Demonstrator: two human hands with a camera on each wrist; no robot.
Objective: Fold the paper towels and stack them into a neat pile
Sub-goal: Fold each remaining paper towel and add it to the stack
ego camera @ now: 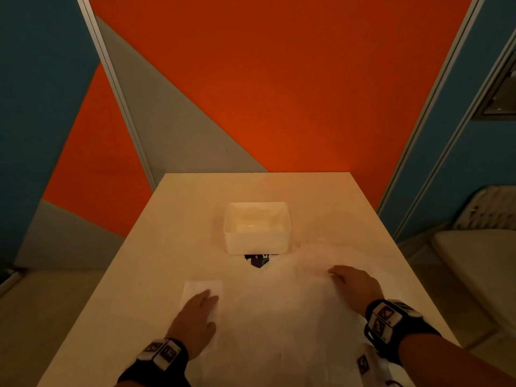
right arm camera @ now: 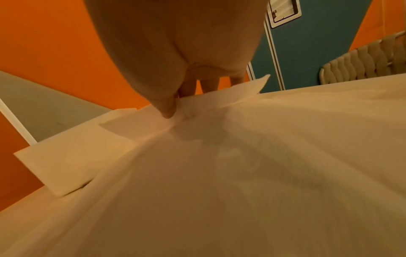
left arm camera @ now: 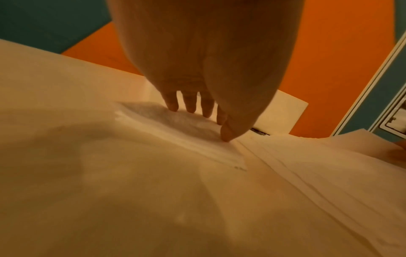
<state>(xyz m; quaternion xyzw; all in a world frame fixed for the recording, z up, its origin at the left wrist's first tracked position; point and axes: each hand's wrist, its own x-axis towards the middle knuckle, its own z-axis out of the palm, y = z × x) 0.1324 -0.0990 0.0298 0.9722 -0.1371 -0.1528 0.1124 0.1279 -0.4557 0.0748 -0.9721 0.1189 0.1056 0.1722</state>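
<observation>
One small folded white paper towel (ego camera: 202, 287) is pressed flat w/ left hand (ego camera: 195, 317), fingers straight; large unfolded white sheet (ego camera: 284, 317) is pinched by right hand (ego camera: 354, 283); most folding is judged left.

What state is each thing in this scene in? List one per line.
Folded towel: flat on the table, under the left hand.
Loose towels: unfolded, spread out.
Box: open-topped, upright.
Left hand: flat, pressing the folded towel.
Right hand: fingers pinching a loose towel's edge.

Black wrist bands (ego camera: 164, 356) carry white marker-printed blocks; forearms bare.
</observation>
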